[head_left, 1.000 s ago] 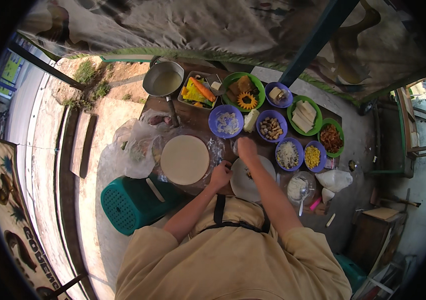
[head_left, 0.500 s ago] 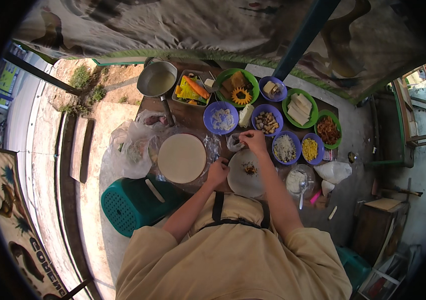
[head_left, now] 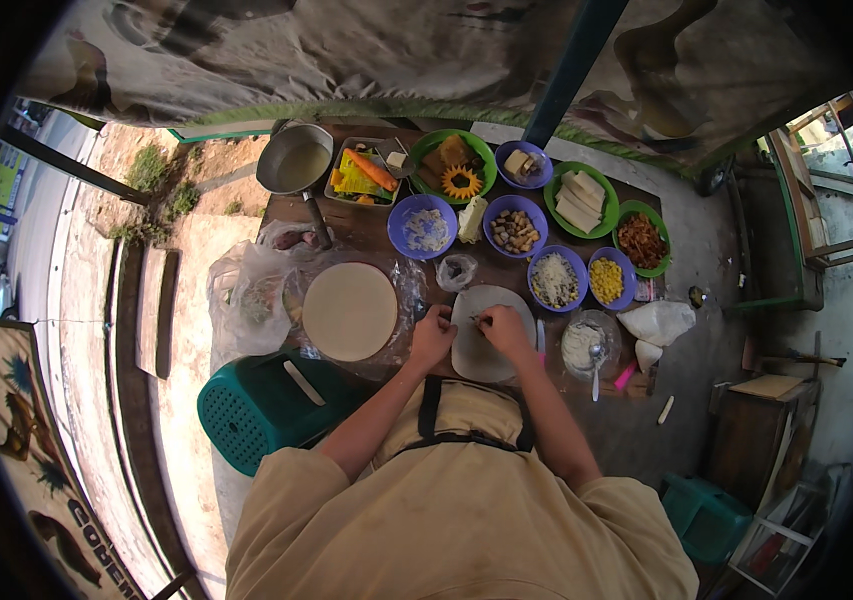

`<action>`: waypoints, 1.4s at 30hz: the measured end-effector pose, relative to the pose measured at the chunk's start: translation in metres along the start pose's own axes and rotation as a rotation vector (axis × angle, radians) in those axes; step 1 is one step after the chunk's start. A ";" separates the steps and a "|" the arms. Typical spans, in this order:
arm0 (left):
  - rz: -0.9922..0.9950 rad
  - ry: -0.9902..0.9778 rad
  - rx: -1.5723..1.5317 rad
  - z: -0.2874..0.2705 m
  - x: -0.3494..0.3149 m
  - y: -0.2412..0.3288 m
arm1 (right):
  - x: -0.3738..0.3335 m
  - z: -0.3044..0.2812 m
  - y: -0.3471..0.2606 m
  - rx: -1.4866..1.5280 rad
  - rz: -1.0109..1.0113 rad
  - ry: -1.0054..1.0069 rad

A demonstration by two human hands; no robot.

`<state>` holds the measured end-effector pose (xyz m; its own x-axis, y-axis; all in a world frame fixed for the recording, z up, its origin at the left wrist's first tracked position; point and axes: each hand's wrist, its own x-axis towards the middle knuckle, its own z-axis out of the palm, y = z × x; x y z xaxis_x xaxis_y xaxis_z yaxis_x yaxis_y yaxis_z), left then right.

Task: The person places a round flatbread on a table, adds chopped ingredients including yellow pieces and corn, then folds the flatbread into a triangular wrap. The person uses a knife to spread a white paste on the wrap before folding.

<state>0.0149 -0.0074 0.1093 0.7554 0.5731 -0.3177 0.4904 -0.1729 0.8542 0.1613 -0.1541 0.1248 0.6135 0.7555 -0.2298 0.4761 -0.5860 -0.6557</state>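
A pale round wrapper sheet (head_left: pixel 486 350) lies flat on the brown table right in front of me. My left hand (head_left: pixel 433 336) rests at its left edge with the fingers curled on the sheet's rim. My right hand (head_left: pixel 502 328) sits on top of the sheet, fingertips pinched on a small dark bit of filling near its middle. A stack of round wrappers (head_left: pixel 349 311) on clear plastic lies to the left of my left hand.
Blue and green bowls of fillings (head_left: pixel 556 277) stand in rows behind the sheet, with a metal pot (head_left: pixel 294 165) and a vegetable tray (head_left: pixel 358 175) at the back left. A glass bowl with a spoon (head_left: pixel 586 345) is at right. A teal plastic stool (head_left: pixel 256 410) stands lower left.
My right hand has come back from the bowls behind onto the middle of the sheet. My left hand has stayed at the sheet's left edge.
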 end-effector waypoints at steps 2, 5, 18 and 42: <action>-0.004 0.010 0.000 0.003 -0.001 0.001 | -0.006 0.000 0.004 -0.038 0.054 0.055; -0.012 0.011 -0.015 0.007 -0.001 0.002 | -0.012 -0.001 0.011 0.044 0.001 0.014; 0.057 -0.069 0.042 0.020 -0.007 0.019 | -0.016 0.008 0.014 0.079 -0.034 0.156; 0.118 -0.168 -0.050 0.027 -0.014 0.040 | -0.039 -0.020 0.032 0.176 0.177 0.226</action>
<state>0.0361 -0.0435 0.1371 0.8705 0.4085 -0.2746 0.3750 -0.1888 0.9076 0.1653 -0.2082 0.1271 0.8102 0.5514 -0.1988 0.2462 -0.6279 -0.7383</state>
